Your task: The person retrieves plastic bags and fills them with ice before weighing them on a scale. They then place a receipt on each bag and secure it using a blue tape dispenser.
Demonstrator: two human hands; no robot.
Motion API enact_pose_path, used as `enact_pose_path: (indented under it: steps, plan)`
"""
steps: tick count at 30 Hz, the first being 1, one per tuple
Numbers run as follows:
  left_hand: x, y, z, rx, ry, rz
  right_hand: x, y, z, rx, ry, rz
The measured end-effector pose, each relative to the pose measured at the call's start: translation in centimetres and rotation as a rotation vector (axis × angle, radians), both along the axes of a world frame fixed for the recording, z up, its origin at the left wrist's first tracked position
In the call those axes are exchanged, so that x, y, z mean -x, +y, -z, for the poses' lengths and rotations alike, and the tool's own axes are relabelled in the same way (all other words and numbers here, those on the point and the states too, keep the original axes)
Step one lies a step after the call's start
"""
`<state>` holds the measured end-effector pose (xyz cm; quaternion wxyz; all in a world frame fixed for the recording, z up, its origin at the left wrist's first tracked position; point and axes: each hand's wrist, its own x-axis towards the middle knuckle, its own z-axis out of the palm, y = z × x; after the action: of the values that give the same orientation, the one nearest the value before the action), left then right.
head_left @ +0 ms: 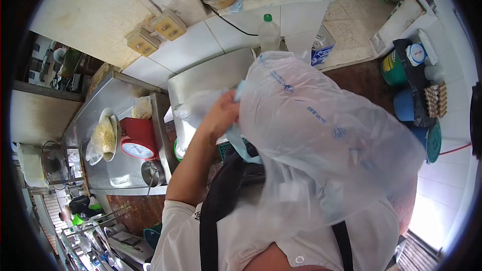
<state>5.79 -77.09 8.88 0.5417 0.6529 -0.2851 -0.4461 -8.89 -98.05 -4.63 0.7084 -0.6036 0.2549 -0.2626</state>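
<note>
A large translucent white plastic bag [321,125] with blue print spreads in front of my chest, its lower part blurred by motion. My left hand [226,113] is closed at the bag's left edge, beside some pale blue material [243,145] that hangs down there. Just behind this hand lies a smaller clear plastic bag [198,108] on a metal surface [216,73]. The big bag covers my right hand; only part of my right arm [409,195] shows at its edge, and the fingers are hidden.
On the metal counter [113,175] at left are a red scale [138,138], a plate [116,125] with bagged yellowish food, and a metal pot [153,173]. A green-capped bottle [269,35] stands by the tiled wall. Bins [394,70] and egg cartons [436,100] line the right side.
</note>
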Motion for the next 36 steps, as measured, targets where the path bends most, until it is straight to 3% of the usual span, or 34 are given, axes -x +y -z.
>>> enact_pose_path:
  steps: [1,5,7,8,9,11,12,13,15,16,17,19,21,23,25,27,28,30,33,35,36]
  plan:
    - [0.5,-0.7,1.9,0.015,0.235,0.095,0.2,-1.0,0.4,0.014,0.008,0.006]
    - [0.3,-2.1,5.0,0.257,0.454,0.083,1.3,-3.5,2.5,0.052,0.025,0.038]
    - [0.4,-4.0,6.8,0.381,0.589,-0.202,1.5,-4.6,3.7,0.070,0.035,0.046]
    - [0.1,-4.9,7.6,0.422,0.629,-0.170,1.6,-5.1,4.4,0.078,0.040,0.048]
    - [0.3,-6.1,8.6,0.418,0.626,-0.175,1.6,-5.6,5.1,0.086,0.045,0.051]
    - [1.6,-9.1,10.1,0.288,0.537,-0.488,1.6,-6.8,6.7,0.102,0.056,0.058]
    - [2.1,-10.3,10.5,0.267,0.598,-0.510,1.4,-7.5,7.7,0.111,0.054,0.056]
    - [2.1,-11.2,11.4,0.263,0.593,-0.515,1.4,-8.1,8.6,0.113,0.055,0.057]
    - [1.4,-12.2,14.5,-0.118,0.164,-0.352,1.5,-8.6,8.6,0.205,0.055,0.110]
    - [1.5,-12.6,15.9,-0.163,0.072,-0.290,2.0,-7.3,4.7,0.342,0.044,0.218]
    - [1.6,-12.9,17.8,-0.093,0.103,-0.273,2.1,-7.4,4.8,0.337,0.045,0.220]
    - [1.7,-13.5,21.2,0.022,0.154,-0.267,1.9,-8.2,5.4,0.277,0.380,0.182]
    - [1.0,-13.9,24.3,0.054,0.152,-0.274,2.1,-8.5,11.2,0.333,0.391,0.185]
    - [-0.4,-13.7,27.5,0.051,0.142,-0.281,3.1,-7.6,14.6,0.164,0.129,0.196]
    - [-2.3,-13.6,33.3,0.045,0.134,-0.284,3.2,-8.0,16.4,0.233,0.233,0.174]
    - [-4.5,-13.4,39.6,-0.091,-0.011,-0.430,3.2,-8.5,19.1,0.302,0.337,0.147]
    - [-3.8,-13.8,37.4,-0.096,-0.010,-0.430,3.0,-9.3,21.5,0.347,0.263,0.155]
    - [-1.5,-14.6,30.3,-0.419,-0.680,-0.274,2.8,-10.5,24.9,0.386,0.192,0.160]
    - [-2.2,-16.3,30.1,-0.570,-0.743,-0.290,2.0,-12.3,25.0,0.385,0.368,0.032]
    - [-2.1,-15.3,28.1,-0.560,-0.696,-0.248,2.2,-12.9,21.1,0.408,0.609,-0.052]
    - [-2.0,-14.9,26.4,-0.544,-0.648,-0.202,2.5,-13.2,19.9,0.408,0.606,-0.053]
